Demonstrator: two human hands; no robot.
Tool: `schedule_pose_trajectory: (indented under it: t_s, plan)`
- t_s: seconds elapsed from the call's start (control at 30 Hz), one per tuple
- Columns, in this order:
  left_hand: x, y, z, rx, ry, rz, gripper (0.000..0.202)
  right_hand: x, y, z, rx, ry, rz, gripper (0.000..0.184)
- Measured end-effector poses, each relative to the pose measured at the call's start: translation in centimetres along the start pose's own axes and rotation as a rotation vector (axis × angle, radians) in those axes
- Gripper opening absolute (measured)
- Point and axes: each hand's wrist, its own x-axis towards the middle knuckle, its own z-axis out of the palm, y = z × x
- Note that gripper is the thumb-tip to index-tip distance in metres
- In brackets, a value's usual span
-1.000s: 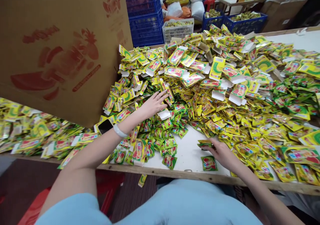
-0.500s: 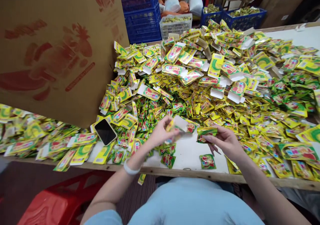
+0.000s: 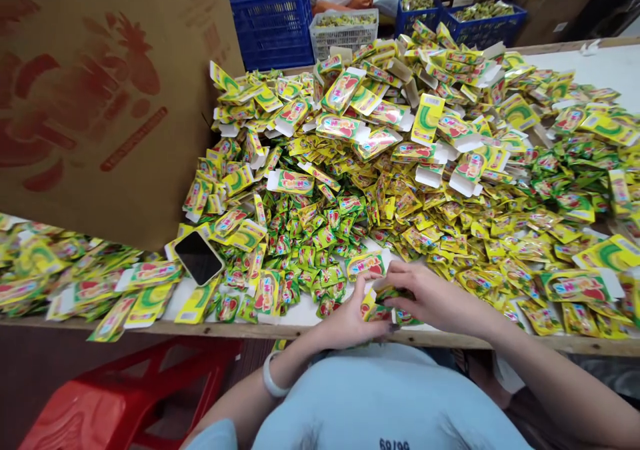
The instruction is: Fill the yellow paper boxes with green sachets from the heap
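Close to the table's front edge, my left hand [image 3: 350, 320] is closed around a small yellow candy box [image 3: 369, 305]. My right hand [image 3: 423, 297] meets it from the right, its fingers pinching a green candy packet [image 3: 387, 295] at the box's end. How far the packet sits inside the box is hidden by the fingers. Part of another green packet [image 3: 406, 318] shows under my right hand. Just beyond my hands lies a flat yellow box [image 3: 365, 264]. Heaped green packets [image 3: 320, 237] and yellow packets [image 3: 450, 227] spread farther back.
A large brown carton [image 3: 100, 103] stands at the left. A phone [image 3: 199, 258] rests on boxes near it. Many open-flapped boxes [image 3: 345, 90] are piled at the back. Blue crates [image 3: 270, 23] stand behind the table, and a red stool [image 3: 90, 403] is below left.
My hands have come together nearer the table edge, bringing the green packet to the end of the box. A flat yellow box now lies uncovered beyond them. The view has shifted slightly.
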Motion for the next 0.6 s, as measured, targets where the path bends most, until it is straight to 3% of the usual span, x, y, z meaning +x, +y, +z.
schedule_pose_trajectory:
  t_s: [0.1, 0.23, 0.33, 0.47, 0.53, 0.6]
  plan:
    - [0.0, 0.0, 0.1, 0.035, -0.012, 0.019, 0.072, -0.6, -0.1, -1.0, 0.023, -0.077, 0.013, 0.021]
    - [0.0, 0.2, -0.1, 0.032, -0.036, 0.034, 0.073, -2.0, 1.4, -0.8, 0.221, 0.032, 0.038, 0.011]
    - [-0.1, 0.6, 0.1, 0.033, -0.082, 0.026, 0.073, -2.8, 2.4, 0.5, 0.158, 0.11, -0.046, 0.023]
    - [0.0, 0.6, 1.4, -0.022, -0.13, 0.011, 0.074, -3.2, 1.9, 2.3, 0.19, -0.025, -0.079, 0.035]
    - [0.4, 0.1, 2.1, -0.031, -0.152, 0.003, 0.077, -3.6, 1.6, 2.4, 0.191, -0.057, -0.033, 0.035]
    - [1.1, -0.3, 2.3, 0.02, -0.146, 0.046, 0.084, -4.8, 1.8, 1.3, 0.082, 0.034, 0.009, 0.032]
